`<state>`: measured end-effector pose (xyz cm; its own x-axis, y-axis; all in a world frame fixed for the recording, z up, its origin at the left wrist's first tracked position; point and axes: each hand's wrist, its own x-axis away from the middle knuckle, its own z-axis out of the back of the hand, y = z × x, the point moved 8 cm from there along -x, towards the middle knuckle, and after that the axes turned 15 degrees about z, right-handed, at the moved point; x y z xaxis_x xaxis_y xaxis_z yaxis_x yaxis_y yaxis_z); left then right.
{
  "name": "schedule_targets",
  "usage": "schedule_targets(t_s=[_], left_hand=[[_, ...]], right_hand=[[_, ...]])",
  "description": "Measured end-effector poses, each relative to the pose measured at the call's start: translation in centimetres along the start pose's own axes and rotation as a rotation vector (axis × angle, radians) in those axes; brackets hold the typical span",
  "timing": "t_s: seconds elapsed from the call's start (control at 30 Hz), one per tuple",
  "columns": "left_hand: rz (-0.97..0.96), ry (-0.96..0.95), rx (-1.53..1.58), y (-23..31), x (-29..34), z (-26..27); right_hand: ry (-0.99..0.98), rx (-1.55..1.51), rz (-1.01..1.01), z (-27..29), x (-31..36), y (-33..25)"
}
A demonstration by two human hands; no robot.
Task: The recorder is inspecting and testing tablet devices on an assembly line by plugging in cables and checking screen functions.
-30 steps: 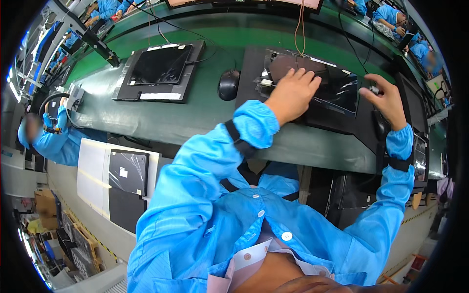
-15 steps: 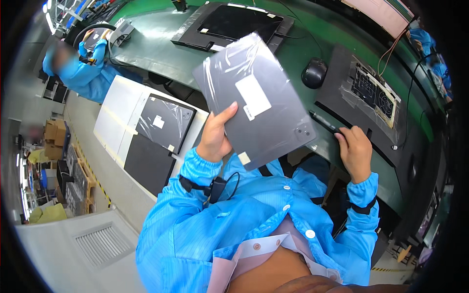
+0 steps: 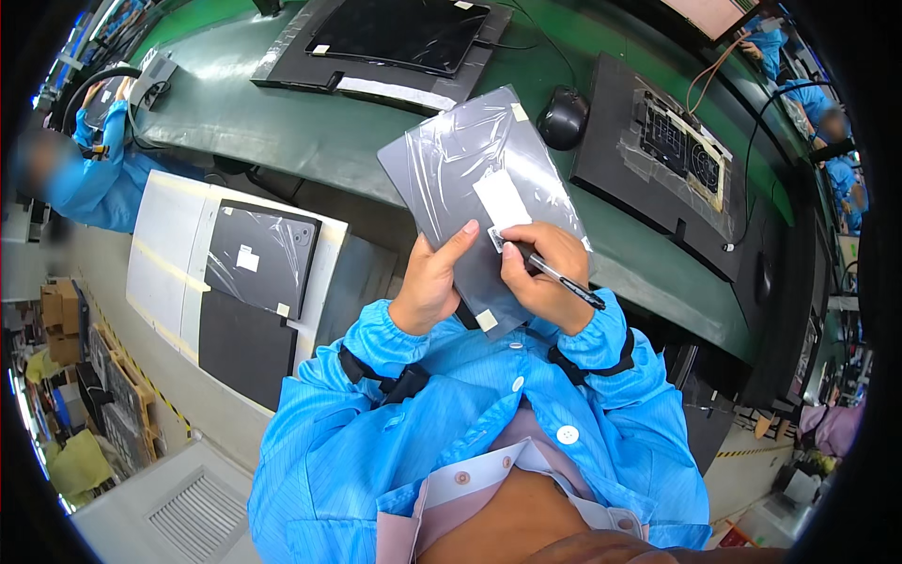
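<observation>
My left hand grips a grey tablet by its lower left edge, thumb on top. Clear film covers the tablet's back, and small pale tape tabs stick to two of its ends. A white label lies at its middle. My right hand is closed around a black pen. The pen's tip end points at the lower part of the label; whether it touches cannot be made out. My right hand hides the tablet's lower right corner.
A second tablet rests on a white stand at left. On the green bench are a black-screened tablet on a dark fixture, a black mouse and another fixture with a cable. A co-worker sits at far left.
My right hand has moved left from the bench's edge, bringing the pen onto the label area. The tablet has tilted and come lower. The whole view has shifted.
</observation>
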<state>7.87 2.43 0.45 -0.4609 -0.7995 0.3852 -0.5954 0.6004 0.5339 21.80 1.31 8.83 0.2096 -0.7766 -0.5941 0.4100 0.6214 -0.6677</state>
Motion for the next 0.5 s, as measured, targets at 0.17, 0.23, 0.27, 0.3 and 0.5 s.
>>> schedule_targets(t_s=[0.17, 0.23, 0.27, 0.3, 0.5], left_hand=[[0.004, 0.011, 0.02, -0.3, 0.2, 0.0], [0.004, 0.008, 0.018, -0.3, 0.3, -0.3], [-0.004, 0.019, 0.005, -0.3, 0.4, -0.5], [-0.013, 0.031, -0.008, -0.4, 0.4, -0.6], [-0.058, 0.109, -0.013, 1.8, 2.6, 2.3]], right_hand=[[0.01, 0.097, 0.137, -0.1, -0.2, -0.9], [0.009, 0.111, 0.143, -0.1, -0.1, -0.9], [-0.003, 0.121, 0.152, -0.1, -0.1, -1.0], [-0.017, 0.13, 0.161, 0.0, 0.0, -1.1], [0.204, -0.177, -0.1, 2.1, 2.9, 2.8]])
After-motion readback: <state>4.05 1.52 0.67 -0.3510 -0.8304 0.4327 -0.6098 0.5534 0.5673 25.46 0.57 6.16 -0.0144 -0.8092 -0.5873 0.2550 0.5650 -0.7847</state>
